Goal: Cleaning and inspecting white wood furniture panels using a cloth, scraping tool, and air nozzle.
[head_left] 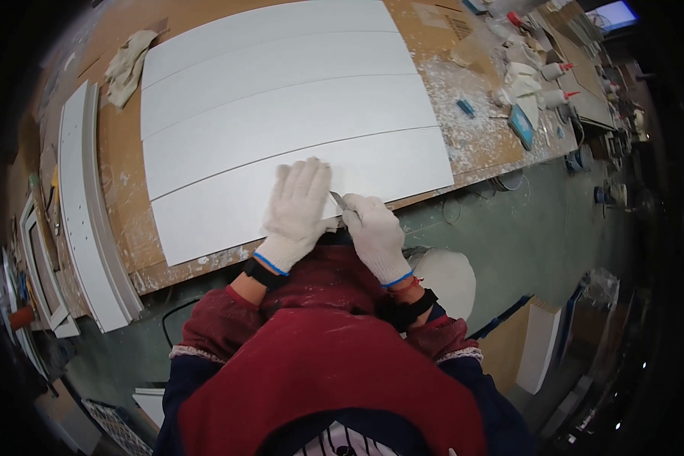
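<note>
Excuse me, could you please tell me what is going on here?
A gloved person works at a white, lined panel on a workbench. The left hand is open over the panel's near edge; the right hand grips a small pointed blade beside it. A crumpled cloth lies by the panel's far-left corner.

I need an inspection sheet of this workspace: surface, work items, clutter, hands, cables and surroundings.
Surface: brown bench, spotted white on the right.
Work items: white grooved panel lying flat; small blade close beside the left hand.
Clutter: crumpled cloth, blue block, white bottles with red tips; long white boards at left.
Hands: both gloved; left palm-down on the panel, right hand gripping the blade.
Cables: dark curved strand below the near edge; cannot tell if cable.
Surroundings: green floor, lit screen at upper right.
</note>
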`<state>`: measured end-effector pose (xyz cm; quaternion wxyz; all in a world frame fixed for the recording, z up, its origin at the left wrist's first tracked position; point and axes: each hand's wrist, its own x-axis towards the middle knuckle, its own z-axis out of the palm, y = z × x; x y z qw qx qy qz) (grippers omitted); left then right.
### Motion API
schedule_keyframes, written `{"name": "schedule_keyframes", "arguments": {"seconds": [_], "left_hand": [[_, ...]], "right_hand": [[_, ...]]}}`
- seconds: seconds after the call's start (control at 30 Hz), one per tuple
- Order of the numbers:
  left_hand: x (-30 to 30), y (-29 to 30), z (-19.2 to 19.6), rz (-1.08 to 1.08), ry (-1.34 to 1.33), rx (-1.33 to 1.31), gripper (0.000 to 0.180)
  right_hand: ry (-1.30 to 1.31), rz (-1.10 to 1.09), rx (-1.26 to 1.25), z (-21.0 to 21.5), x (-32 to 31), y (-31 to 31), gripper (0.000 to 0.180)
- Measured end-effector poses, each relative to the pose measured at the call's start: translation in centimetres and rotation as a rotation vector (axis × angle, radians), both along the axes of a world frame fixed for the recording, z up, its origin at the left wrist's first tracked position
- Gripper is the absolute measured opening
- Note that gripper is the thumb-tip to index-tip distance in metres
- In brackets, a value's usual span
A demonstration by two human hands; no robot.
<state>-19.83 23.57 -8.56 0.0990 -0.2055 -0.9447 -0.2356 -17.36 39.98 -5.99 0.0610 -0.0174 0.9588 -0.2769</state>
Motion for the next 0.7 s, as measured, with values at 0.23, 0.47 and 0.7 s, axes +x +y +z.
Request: {"name": "schedule_keyframes", "arguments": {"seconds": [0.23,0.47,0.7], "left_hand": [[-0.4,-0.5,1.2,0.075,-0.131,-0.279,0.102],[-1.2,0.3,2.4,0.108,-0.247,-0.443,0.107],[-2.1,1.0,2.5,0.113,-0.256,-0.495,0.108]], "right_hand": [[0.256,0.072,0.075,-0.8,-2.0,0.8,0.013],[0.406,0.001,0.336,-2.9,-4.5,7.1,0.008],[0.24,-0.494,0.328,-1.9,-5.1,20.9,0.024]]}}
